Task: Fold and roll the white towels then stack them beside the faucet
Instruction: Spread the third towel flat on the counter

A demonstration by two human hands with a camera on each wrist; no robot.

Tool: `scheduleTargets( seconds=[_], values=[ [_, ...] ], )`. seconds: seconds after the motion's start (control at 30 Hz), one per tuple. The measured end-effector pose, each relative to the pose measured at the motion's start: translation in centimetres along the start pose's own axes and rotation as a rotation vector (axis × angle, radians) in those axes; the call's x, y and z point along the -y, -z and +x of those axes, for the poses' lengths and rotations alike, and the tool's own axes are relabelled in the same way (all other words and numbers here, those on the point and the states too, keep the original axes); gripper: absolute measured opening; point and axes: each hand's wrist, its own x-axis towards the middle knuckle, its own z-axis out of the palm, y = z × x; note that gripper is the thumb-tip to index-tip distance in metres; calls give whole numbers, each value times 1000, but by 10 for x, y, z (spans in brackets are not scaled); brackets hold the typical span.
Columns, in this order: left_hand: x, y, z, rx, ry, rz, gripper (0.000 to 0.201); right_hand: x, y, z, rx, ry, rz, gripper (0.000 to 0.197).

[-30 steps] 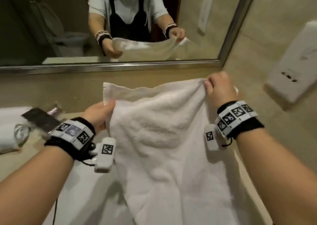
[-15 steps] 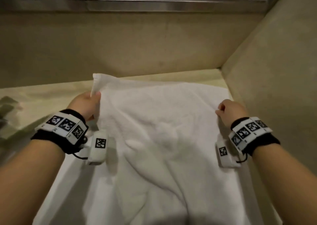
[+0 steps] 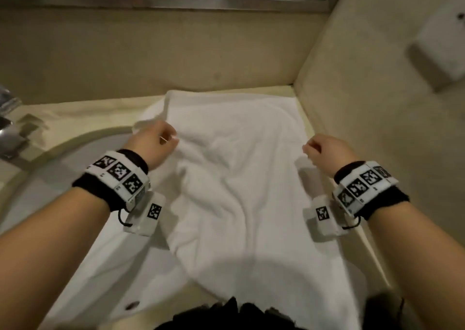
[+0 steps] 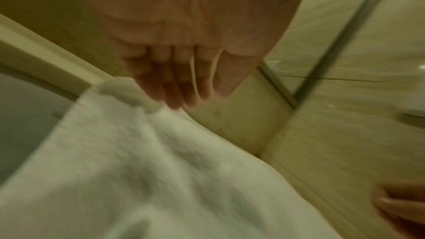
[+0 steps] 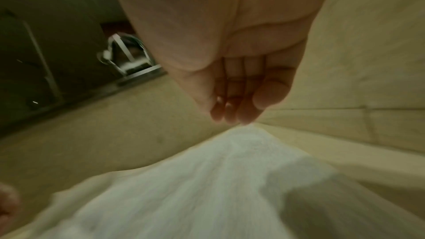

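One white towel [image 3: 239, 178] lies spread and rumpled on the beige counter [image 3: 83, 113], its far edge near the back wall and its near end hanging toward me. My left hand [image 3: 157, 141] is at the towel's left edge, fingers straight, their tips touching a turned-up corner [image 4: 124, 88]. At the towel's right edge, my right hand [image 3: 320, 148] hovers with fingers loosely curled just above the far right corner [image 5: 248, 132], holding nothing. In both wrist views the towel [image 4: 138, 170] [image 5: 184, 188] is blurred.
A white sink basin [image 3: 75, 203] lies under and left of the towel. Part of a chrome faucet [image 3: 10, 138] shows at the far left. The side wall [image 3: 364, 103] stands close on the right with a white dispenser [image 3: 442, 45]. A mirror frame [image 3: 163, 0] runs above.
The towel was held up by its top corners, then laid flat on the counter. Both hands have let go of the corners and drawn back toward me along its sides.
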Motion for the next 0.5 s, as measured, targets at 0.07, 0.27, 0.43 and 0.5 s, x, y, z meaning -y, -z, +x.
scheduleTargets(
  seconds=[0.07, 0.27, 0.43, 0.5],
  values=[
    [-23, -17, -45, 195, -159, 4, 7, -8, -2, -54, 44, 21, 23, 27],
    [-55, -92, -163, 657, -490, 341, 20, -53, -51, -212, 280, 58, -81, 34],
    [-39, -142, -203, 408, -638, 704, 56, -65, -101, -260, 198, 241, -420, 50],
    [-38, -143, -202, 309, -627, 743, 41, -67, -102, -255, 133, 230, -372, 43]
  ],
)
